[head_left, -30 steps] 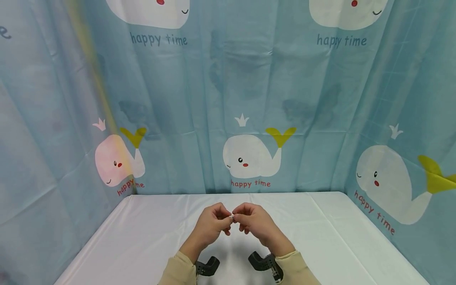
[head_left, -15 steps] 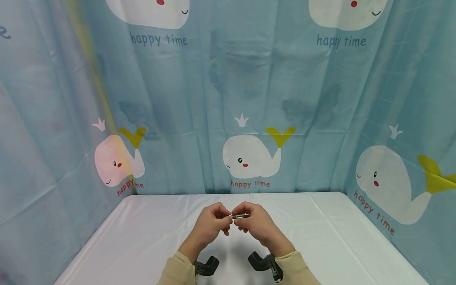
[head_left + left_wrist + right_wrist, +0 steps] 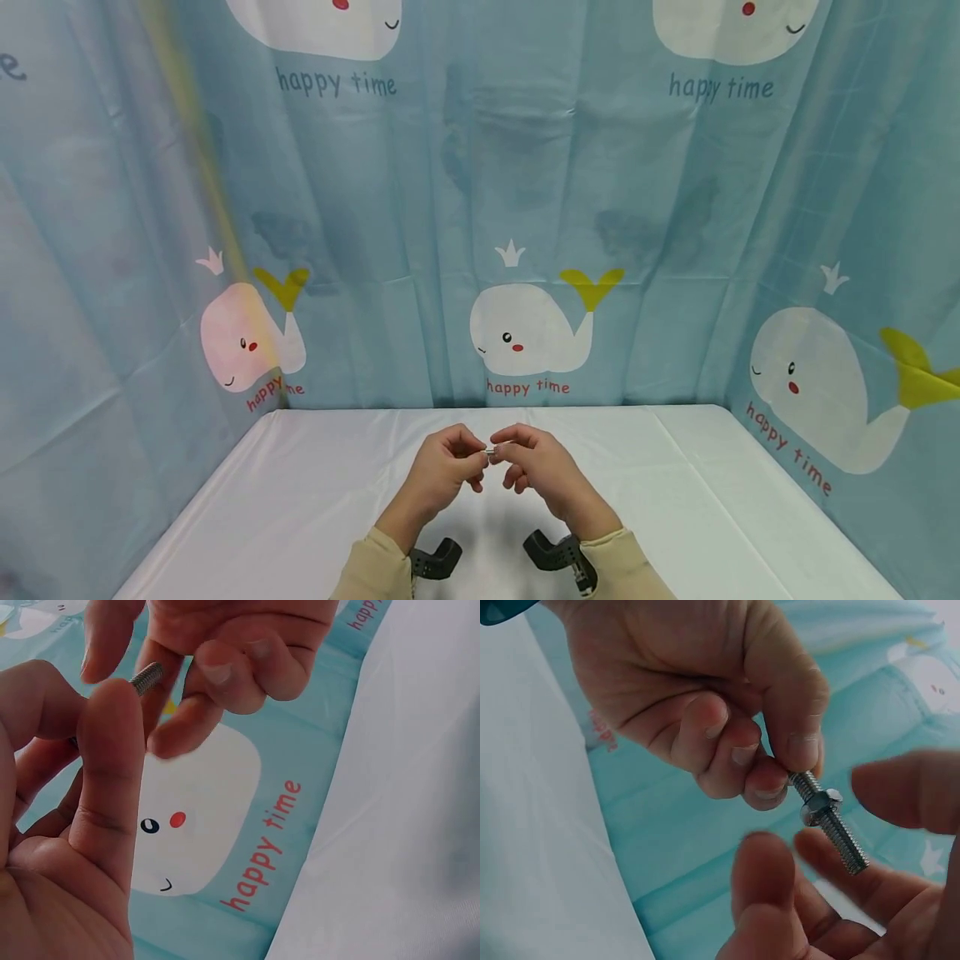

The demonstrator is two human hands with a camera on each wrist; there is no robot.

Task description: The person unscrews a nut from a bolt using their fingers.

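The left hand (image 3: 438, 468) pinches one end of the bolt (image 3: 849, 847), seemingly to expose the nut (image 3: 821, 806). The right hand (image 3: 549, 477), fingers parted nearby, holds nothing.

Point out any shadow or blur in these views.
Head view: a soft shadow low on the white table, near centre; left wrist view: dim, with the table darkening toward the right edge; right wrist view: the right hand looks soft, the threaded rod sharper.
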